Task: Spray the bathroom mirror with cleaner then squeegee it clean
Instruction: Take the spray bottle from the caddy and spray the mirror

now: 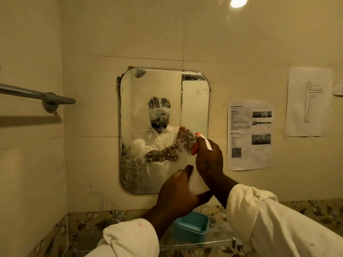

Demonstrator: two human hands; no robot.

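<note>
A rounded rectangular mirror (161,101) hangs on the tiled wall, its glass covered in white foamy droplets and streaks, thickest at the lower left and centre. My right hand (209,160) is wrapped around the head of a spray bottle (201,140) with an orange nozzle and white trigger, held close to the mirror's lower right part, nozzle facing the glass. My left hand (178,193) cups the bottle's whitish body (196,184) from below. Most of the bottle is hidden by both hands. No squeegee is in view.
A teal plastic box (191,227) sits on a glass shelf (200,243) under the mirror. A metal towel bar (37,95) juts from the left wall. Printed sheets (249,138) and a figure drawing (309,101) are taped to the right.
</note>
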